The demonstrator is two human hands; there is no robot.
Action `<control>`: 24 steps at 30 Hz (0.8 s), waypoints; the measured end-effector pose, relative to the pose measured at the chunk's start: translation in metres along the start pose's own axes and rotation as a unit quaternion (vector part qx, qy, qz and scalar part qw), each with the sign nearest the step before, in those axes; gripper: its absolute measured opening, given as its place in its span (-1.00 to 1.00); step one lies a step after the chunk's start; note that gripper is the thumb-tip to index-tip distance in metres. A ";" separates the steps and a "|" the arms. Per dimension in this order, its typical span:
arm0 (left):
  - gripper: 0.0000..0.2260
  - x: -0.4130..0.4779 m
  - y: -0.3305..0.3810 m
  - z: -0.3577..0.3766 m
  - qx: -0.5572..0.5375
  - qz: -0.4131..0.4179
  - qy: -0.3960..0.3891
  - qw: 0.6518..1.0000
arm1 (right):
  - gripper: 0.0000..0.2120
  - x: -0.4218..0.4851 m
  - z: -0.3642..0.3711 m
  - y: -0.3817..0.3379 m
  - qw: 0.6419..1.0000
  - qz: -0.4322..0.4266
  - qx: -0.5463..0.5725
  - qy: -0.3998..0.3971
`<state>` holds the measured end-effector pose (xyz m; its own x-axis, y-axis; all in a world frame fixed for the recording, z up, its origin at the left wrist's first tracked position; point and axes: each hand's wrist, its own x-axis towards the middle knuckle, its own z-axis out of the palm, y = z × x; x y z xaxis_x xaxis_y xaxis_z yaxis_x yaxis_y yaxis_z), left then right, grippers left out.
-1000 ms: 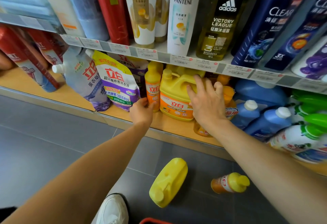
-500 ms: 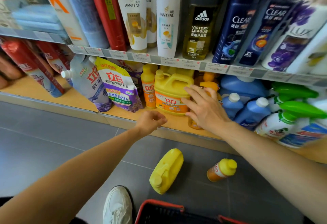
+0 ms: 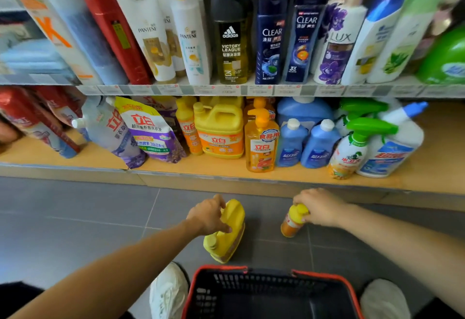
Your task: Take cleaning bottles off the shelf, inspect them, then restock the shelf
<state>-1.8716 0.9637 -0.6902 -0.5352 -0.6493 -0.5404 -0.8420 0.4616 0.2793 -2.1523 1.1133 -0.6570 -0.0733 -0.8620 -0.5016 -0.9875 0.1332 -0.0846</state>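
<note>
Our left hand (image 3: 210, 215) is curled over the upper side of a yellow jug (image 3: 227, 237), fingers bent round it, so it is clamped on the jug. Our right hand (image 3: 323, 208) is wrapped round the yellow-capped end of a small orange bottle (image 3: 292, 224). Both containers are down at the grey tiled floor (image 3: 75, 218), the jug on its side with its cap toward us, the bottle tilted. We cannot tell whether either rests on the tiles or is just clear of them. We judge these are bottles taken off for inspection, gripped high on the body so they can be swung upright and returned to the lower shelf (image 3: 214, 170).

The room there is at the front. A bare strip of wood runs ahead of a matching jug (image 3: 219, 130) and beside the orange pump bottle (image 3: 261, 142), which stands forward of its row. The refill pouches (image 3: 151, 132) lean on the left, and the blue bottles (image 3: 305, 142) crowd the right. The price rail (image 3: 226, 89) overhead caps the height, so a tall jug likely needs to go in low and level. The red basket (image 3: 219, 267) sits close behind the yellow jug, between our white shoes (image 3: 168, 291), leaving little room to draw back.
</note>
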 end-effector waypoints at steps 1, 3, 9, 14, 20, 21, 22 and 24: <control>-0.47 0.001 -0.001 0.002 -0.019 0.001 0.005 1.000 | -0.67 0.000 0.005 -0.002 1.000 -0.003 -0.012 0.004; -0.62 0.001 -0.003 0.003 -0.055 0.012 0.012 0.998 | -0.71 0.002 0.010 -0.006 0.999 -0.007 -0.025 0.024; -0.82 -0.015 -0.006 -0.010 -0.188 -0.004 0.019 0.982 | -0.71 0.007 0.002 -0.006 0.999 -0.022 -0.025 0.024; -0.82 -0.039 0.006 -0.088 -0.261 0.041 0.067 0.962 | -0.75 0.001 -0.020 0.001 0.999 -0.044 0.015 0.021; -0.79 -0.058 0.014 -0.171 -0.231 0.143 0.114 0.955 | -0.79 -0.014 -0.065 -0.015 0.993 -0.085 0.009 0.087; -0.79 -0.053 0.015 -0.178 -0.213 0.157 0.129 0.956 | -0.79 -0.017 -0.071 -0.018 0.991 -0.087 0.009 0.104; -0.78 -0.047 0.015 -0.184 -0.188 0.169 0.150 0.956 | -0.79 -0.020 -0.076 -0.020 0.989 -0.087 0.010 0.120; -0.74 -0.029 0.017 -0.191 -0.127 0.178 0.198 0.955 | -0.83 -0.027 -0.085 -0.021 0.985 -0.088 0.018 0.149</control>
<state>-1.8828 0.8750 -0.5181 -0.7315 -0.6803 -0.0460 -0.5645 0.5664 0.6005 -2.1412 1.0917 -0.5683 0.0552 -0.9779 -0.2016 -0.9834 -0.0182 -0.1808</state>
